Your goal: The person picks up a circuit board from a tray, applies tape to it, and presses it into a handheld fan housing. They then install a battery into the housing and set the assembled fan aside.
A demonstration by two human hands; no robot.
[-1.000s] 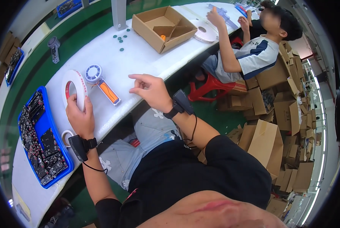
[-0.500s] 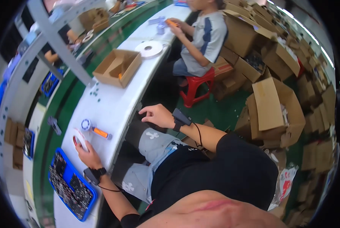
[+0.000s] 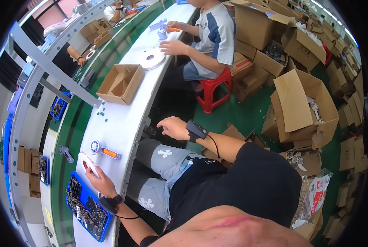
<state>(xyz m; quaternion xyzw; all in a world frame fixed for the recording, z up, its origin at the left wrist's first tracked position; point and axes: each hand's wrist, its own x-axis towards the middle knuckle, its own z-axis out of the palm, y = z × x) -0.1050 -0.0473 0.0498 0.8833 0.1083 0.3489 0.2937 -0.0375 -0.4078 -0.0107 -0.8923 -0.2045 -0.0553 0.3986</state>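
Note:
My left hand grips a white ring-shaped roll of tape, held on edge at the white worktable. Just beyond the roll lies a small pale purple handheld fan, its handle holding an orange cylinder like a battery. Nearer to me, a blue tray full of small dark parts sits beside my left wrist. My right hand hovers off the table's edge above my lap, fingers loosely bent and apart, with nothing visible in it.
An open cardboard box and small green dots are farther along the table. A co-worker sits on a red stool beside another white roll. A green conveyor belt runs along the left; cartons crowd the right.
The whole view has shifted slightly. The co-worker's hands have moved apart, one now near the white roll. My left hand keeps its roll, and my right hand stays above my lap.

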